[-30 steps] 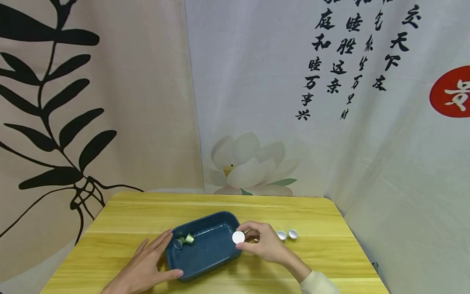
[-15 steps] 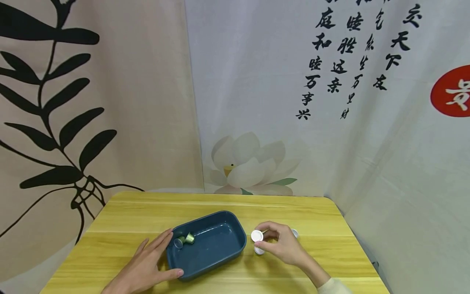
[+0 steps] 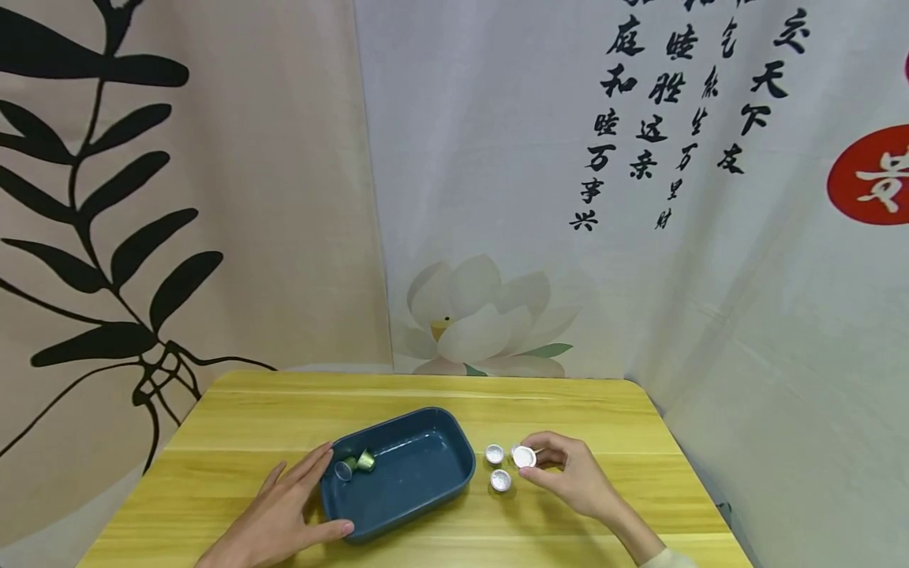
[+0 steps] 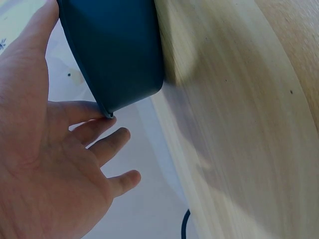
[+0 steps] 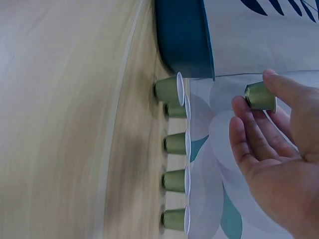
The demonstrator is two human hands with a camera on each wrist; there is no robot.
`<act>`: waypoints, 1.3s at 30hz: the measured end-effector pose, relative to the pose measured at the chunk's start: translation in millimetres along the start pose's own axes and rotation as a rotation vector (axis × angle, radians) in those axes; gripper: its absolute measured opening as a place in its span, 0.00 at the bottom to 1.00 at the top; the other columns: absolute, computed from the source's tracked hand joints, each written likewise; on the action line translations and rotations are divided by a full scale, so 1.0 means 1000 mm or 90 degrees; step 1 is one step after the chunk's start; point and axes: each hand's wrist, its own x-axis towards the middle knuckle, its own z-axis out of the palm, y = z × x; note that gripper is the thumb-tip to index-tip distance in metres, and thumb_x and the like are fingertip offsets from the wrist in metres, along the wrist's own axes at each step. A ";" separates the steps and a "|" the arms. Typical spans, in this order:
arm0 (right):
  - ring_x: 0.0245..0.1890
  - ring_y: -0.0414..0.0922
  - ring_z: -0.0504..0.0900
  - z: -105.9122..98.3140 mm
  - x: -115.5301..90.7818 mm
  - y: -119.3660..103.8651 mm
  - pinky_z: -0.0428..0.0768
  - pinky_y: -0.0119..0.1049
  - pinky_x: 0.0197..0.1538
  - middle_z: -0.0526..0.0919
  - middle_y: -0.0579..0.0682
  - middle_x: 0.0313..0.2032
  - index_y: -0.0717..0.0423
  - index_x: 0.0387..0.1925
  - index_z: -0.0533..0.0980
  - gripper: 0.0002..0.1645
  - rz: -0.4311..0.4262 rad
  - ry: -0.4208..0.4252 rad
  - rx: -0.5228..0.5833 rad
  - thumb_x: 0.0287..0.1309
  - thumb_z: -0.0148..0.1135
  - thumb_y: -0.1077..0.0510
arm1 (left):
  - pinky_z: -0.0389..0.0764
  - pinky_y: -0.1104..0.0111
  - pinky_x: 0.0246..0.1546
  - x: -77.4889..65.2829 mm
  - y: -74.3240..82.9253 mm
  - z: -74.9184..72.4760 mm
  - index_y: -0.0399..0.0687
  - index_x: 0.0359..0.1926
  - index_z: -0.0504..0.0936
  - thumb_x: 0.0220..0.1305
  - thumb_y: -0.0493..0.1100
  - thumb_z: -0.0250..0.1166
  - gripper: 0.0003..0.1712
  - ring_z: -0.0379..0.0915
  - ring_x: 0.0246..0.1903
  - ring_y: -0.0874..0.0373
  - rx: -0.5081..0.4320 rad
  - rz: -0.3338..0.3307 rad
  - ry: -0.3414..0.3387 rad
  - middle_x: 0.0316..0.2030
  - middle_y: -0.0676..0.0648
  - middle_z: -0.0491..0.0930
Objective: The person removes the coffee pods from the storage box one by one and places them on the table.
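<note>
A dark blue rectangular dish [image 3: 419, 505] stands on the table, two green coffee capsules [image 3: 365, 461] lying at its left end. My left hand [image 3: 273, 505] spans that end; thumb and fingertips touch the rim, fingers fairly straight. In the left wrist view the outer fingers hang free beside the dish's corner. Right of the dish, my right hand [image 3: 568, 473] pinches a green coffee capsule [image 5: 260, 96] between thumb and fingers, its white rim showing in the head view. Below and beside it, several more green capsules [image 5: 175, 143] stand in a row, white rims up; the hand hides some from the head camera.
The wooden table [image 3: 596, 410] has a rounded far edge. Behind it hangs a cloth backdrop [image 3: 284, 197] with printed leaves, a flower and dark lettering. Two capsules, a farther one [image 3: 494, 454] and a nearer one [image 3: 500, 480], stand close to the dish's right side.
My right hand has moved right, away from the dish's right rim, with the coffee capsule in its fingers. The capsules nearest the dish now show. My left hand and the dish stay put.
</note>
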 end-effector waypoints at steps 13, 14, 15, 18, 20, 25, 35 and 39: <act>0.49 0.39 0.94 -0.006 -0.002 0.011 0.93 0.29 0.50 0.90 0.65 0.57 0.62 0.62 0.84 0.24 0.067 0.001 0.029 0.72 0.79 0.56 | 0.52 0.16 0.79 -0.001 -0.002 0.001 0.37 0.88 0.63 0.58 0.83 0.75 0.75 0.73 0.79 0.29 -0.010 0.001 0.000 0.89 0.35 0.60; 0.49 0.39 0.94 -0.005 -0.002 0.012 0.93 0.29 0.50 0.90 0.65 0.57 0.62 0.62 0.84 0.24 0.071 0.001 0.027 0.72 0.79 0.56 | 0.52 0.16 0.79 -0.001 -0.002 0.001 0.37 0.88 0.63 0.58 0.83 0.76 0.75 0.73 0.79 0.29 -0.014 0.000 -0.001 0.89 0.35 0.60; 0.48 0.39 0.94 -0.004 -0.002 0.013 0.93 0.29 0.50 0.90 0.65 0.57 0.63 0.62 0.83 0.24 0.075 0.002 0.027 0.72 0.79 0.56 | 0.52 0.16 0.79 -0.001 -0.001 0.000 0.38 0.88 0.63 0.58 0.82 0.76 0.74 0.73 0.79 0.29 -0.017 0.000 -0.002 0.89 0.35 0.60; 0.48 0.39 0.94 -0.002 -0.003 0.016 0.93 0.29 0.49 0.90 0.65 0.57 0.63 0.61 0.83 0.24 0.087 0.004 0.027 0.71 0.79 0.57 | 0.52 0.16 0.79 -0.001 -0.001 0.000 0.37 0.88 0.63 0.59 0.82 0.76 0.74 0.73 0.79 0.29 -0.020 0.001 -0.002 0.89 0.35 0.60; 0.47 0.39 0.95 0.000 -0.003 0.018 0.93 0.30 0.49 0.90 0.65 0.57 0.64 0.61 0.83 0.23 0.093 0.005 0.027 0.71 0.79 0.57 | 0.51 0.16 0.79 -0.001 -0.001 0.000 0.37 0.88 0.63 0.59 0.82 0.76 0.74 0.73 0.79 0.29 -0.021 0.002 -0.001 0.89 0.35 0.60; 0.48 0.39 0.95 0.003 -0.003 0.022 0.94 0.31 0.49 0.90 0.65 0.57 0.65 0.60 0.83 0.23 0.107 0.012 0.036 0.69 0.80 0.59 | 0.52 0.16 0.79 -0.002 -0.001 0.000 0.37 0.88 0.63 0.59 0.82 0.76 0.74 0.72 0.79 0.29 -0.017 0.004 0.002 0.89 0.35 0.60; 0.47 0.41 0.93 0.011 -0.004 0.032 0.92 0.29 0.53 0.91 0.59 0.51 0.64 0.56 0.86 0.21 0.108 0.044 -0.007 0.65 0.83 0.61 | 0.53 0.16 0.79 -0.002 -0.002 0.000 0.37 0.88 0.63 0.59 0.82 0.75 0.74 0.73 0.79 0.29 -0.013 0.007 0.009 0.89 0.36 0.60; 0.46 0.39 0.93 0.012 -0.004 0.032 0.92 0.29 0.52 0.92 0.57 0.49 0.61 0.53 0.86 0.19 0.110 0.043 -0.025 0.65 0.83 0.61 | 0.53 0.16 0.79 -0.002 -0.001 0.000 0.38 0.88 0.63 0.58 0.82 0.76 0.74 0.72 0.80 0.30 -0.014 0.004 0.008 0.89 0.36 0.60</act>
